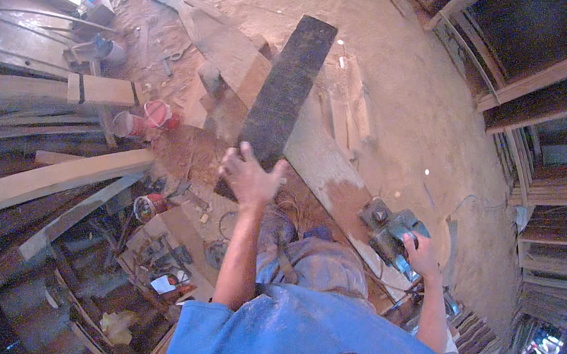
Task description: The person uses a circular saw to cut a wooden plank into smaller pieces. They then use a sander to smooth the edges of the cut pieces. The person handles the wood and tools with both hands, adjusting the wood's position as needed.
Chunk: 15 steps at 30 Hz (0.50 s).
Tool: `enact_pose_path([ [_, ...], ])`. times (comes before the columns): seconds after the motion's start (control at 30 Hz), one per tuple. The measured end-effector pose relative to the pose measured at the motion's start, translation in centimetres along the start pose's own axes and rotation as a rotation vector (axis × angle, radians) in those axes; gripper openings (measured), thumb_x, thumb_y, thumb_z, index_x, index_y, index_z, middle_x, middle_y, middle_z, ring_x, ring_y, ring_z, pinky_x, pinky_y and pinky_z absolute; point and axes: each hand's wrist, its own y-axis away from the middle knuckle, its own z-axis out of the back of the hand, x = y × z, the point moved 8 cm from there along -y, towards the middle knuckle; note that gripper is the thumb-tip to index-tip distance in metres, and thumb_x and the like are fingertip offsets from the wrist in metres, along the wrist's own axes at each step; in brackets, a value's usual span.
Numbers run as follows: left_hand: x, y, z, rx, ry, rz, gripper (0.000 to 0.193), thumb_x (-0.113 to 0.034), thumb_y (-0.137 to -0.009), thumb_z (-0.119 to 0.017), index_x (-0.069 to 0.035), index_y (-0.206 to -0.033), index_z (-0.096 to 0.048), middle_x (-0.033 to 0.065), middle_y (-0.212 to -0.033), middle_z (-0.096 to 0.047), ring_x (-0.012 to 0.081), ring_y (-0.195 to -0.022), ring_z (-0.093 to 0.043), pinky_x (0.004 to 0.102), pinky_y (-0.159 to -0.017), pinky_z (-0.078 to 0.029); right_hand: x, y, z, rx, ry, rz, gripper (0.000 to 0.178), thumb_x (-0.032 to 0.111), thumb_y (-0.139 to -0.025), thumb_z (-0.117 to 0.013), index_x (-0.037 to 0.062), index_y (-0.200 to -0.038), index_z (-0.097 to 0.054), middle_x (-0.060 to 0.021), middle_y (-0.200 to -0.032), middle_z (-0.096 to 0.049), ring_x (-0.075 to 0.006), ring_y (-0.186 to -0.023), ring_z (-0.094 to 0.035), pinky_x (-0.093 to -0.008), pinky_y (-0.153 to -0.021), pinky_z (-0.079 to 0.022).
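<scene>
My left hand (251,176) is stretched forward with its fingers spread, over the near end of a long dark plank (286,90) that lies slanted across lighter boards; it grips nothing. My right hand (421,252) is closed on the handle of a grey electric hand planer (389,231), which rests on a pale wide board (329,163) running from the middle toward the lower right. My blue shirt fills the lower middle of the view.
Sawdust covers the floor (391,67). Long timbers (45,181) and a cluttered bench with tools (160,256) lie to the left, with red tins (158,113) beyond. Wooden frames and stacked slats (538,83) stand along the right.
</scene>
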Motion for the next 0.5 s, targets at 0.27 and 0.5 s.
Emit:
enact_pose_path([
  [0.27,4.9,-4.1,1.0,0.198,0.146,-0.009,0.105,-0.067,-0.07,-0.081,0.001,-0.144,-0.051,0.024,-0.138,-0.053,0.0387,-0.13,-0.049,0.0533,-0.108,-0.04,0.4,0.0,0.3,0.023,-0.04,-0.017,0.05,0.046,-0.1,-0.055,-0.0018,-0.097,-0.07,-0.0295,-0.086,-0.069,-0.0486,-0.084,-0.067,-0.0513,-0.073,-0.052],
  [0.5,14.5,-3.6,-11.1,0.832,1.042,0.306,0.076,-0.056,-0.09,-0.072,0.004,-0.135,-0.06,0.0155,-0.125,-0.069,0.0247,-0.112,-0.066,0.039,-0.102,-0.049,-2.0,-0.9,-0.7,0.034,-0.009,-0.092,0.053,0.047,-0.1,-0.055,-0.0027,-0.102,-0.072,-0.0298,-0.094,-0.071,-0.0463,-0.091,-0.069,-0.0503,-0.079,-0.052],
])
